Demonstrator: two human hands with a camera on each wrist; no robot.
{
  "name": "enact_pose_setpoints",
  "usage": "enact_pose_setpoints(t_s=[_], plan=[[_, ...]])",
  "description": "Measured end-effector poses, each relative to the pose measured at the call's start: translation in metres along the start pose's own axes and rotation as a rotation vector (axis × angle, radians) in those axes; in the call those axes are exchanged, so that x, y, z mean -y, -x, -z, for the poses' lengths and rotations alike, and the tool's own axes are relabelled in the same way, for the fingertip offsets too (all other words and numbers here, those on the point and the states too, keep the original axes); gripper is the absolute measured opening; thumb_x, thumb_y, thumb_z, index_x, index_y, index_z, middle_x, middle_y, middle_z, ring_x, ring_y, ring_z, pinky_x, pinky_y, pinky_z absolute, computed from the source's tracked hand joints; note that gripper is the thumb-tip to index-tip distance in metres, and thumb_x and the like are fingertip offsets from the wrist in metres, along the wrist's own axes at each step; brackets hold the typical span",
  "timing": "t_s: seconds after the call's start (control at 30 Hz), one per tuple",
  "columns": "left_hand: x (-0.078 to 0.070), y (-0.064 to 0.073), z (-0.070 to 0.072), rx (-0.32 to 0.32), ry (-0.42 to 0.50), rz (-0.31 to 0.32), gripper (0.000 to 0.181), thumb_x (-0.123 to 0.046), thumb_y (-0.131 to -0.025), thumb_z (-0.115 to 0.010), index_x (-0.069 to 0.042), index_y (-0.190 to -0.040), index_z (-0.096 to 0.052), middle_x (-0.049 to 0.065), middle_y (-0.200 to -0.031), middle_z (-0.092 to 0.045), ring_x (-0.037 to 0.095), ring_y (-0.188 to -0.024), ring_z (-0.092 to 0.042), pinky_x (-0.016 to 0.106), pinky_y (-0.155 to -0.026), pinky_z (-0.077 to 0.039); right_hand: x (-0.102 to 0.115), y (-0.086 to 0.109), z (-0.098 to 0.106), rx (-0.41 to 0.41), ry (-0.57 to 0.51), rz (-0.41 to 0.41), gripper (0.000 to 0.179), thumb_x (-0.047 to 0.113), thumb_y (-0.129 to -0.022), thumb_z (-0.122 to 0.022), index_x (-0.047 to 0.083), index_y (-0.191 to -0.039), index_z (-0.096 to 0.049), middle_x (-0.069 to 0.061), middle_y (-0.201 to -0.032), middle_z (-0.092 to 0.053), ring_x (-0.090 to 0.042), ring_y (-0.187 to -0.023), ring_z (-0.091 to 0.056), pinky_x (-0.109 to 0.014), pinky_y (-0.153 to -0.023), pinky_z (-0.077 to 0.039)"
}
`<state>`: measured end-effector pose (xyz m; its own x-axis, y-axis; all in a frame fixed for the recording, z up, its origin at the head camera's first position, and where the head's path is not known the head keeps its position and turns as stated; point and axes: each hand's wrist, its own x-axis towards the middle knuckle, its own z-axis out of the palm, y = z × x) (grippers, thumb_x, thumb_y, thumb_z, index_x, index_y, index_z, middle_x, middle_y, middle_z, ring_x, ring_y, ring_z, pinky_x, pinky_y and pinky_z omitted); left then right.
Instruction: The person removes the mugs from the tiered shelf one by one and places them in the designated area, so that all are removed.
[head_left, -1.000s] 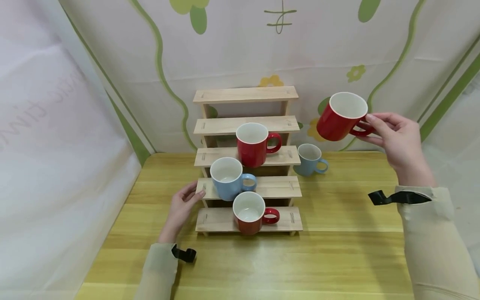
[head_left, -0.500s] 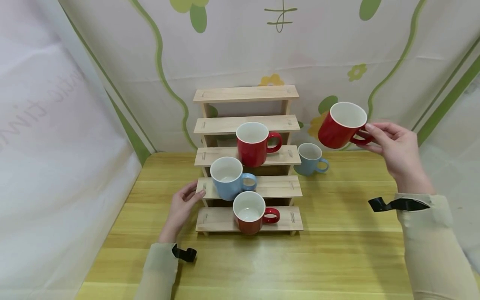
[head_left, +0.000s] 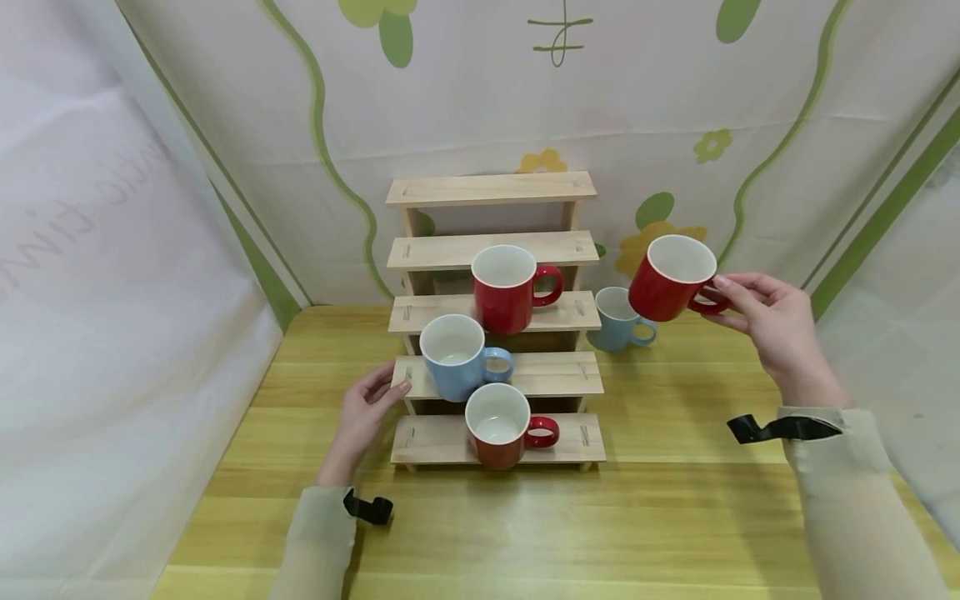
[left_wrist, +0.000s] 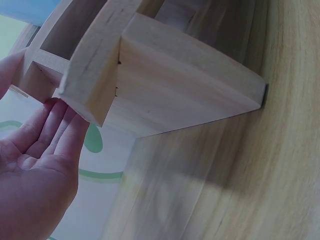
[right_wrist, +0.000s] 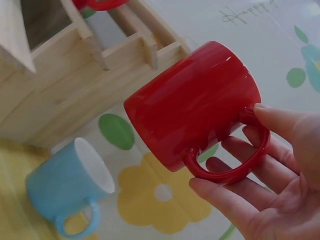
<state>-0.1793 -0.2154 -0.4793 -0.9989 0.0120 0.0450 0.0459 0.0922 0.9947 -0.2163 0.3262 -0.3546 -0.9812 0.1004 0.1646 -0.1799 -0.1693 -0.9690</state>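
My right hand (head_left: pixel 780 333) holds a red mug (right_wrist: pixel 195 105) by its handle, up in the air right of the stepped wooden rack (head_left: pixel 492 190). The mug's white inside faces up. My left hand (head_left: pixel 363 421) grips the left end of the rack's second step from the front, thumb on top and fingers underneath (left_wrist: pixel 65 125). On that step stands a light blue mug (head_left: pixel 453 367). A second red mug (head_left: pixel 504 304) sits one step higher, and a brownish-red mug (head_left: pixel 498 442) with a red handle is on the lowest step. All handles point right.
Another light blue mug (head_left: pixel 617 329) stands on the wooden table (head_left: pixel 480 542) right beside the rack, partly overlapped by the held mug's side in the head view. Behind the table hangs a white cloth (head_left: pixel 465 108) with green and yellow prints. White sheeting (head_left: pixel 97 333) borders the left side.
My right hand has come down with the red mug and shifted slightly left, closer to the light blue mug on the table. The left hand and the mugs on the rack stay put.
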Motion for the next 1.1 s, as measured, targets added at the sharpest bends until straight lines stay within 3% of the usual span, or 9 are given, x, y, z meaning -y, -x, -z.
enact_pose_setpoints(t_s=[0.57,1.1], plan=[[0.001,0.001,0.001,0.001,-0.014,0.017,0.056,-0.022,-0.098,-0.073,0.001,-0.145,-0.052,0.017,-0.14,-0.057,0.026,-0.124,-0.057,0.023,-0.098,-0.05,-0.057,0.018,0.014,0.055,0.02,-0.048,0.015,0.006,-0.097,-0.07,-0.002,-0.108,-0.073,-0.007,-0.101,-0.075,-0.016,-0.092,-0.073,-0.034,-0.076,-0.059],[0.002,0.001,0.0,-0.005,-0.018,0.012,0.054,-0.02,-0.098,-0.073,0.001,-0.144,-0.053,0.018,-0.138,-0.058,0.023,-0.12,-0.059,0.024,-0.097,-0.051,-0.11,0.038,0.022,0.102,0.078,-0.136,0.024,0.008,-0.098,-0.07,-0.01,-0.113,-0.069,-0.011,-0.104,-0.076,-0.018,-0.098,-0.072,-0.037,-0.08,-0.059]])
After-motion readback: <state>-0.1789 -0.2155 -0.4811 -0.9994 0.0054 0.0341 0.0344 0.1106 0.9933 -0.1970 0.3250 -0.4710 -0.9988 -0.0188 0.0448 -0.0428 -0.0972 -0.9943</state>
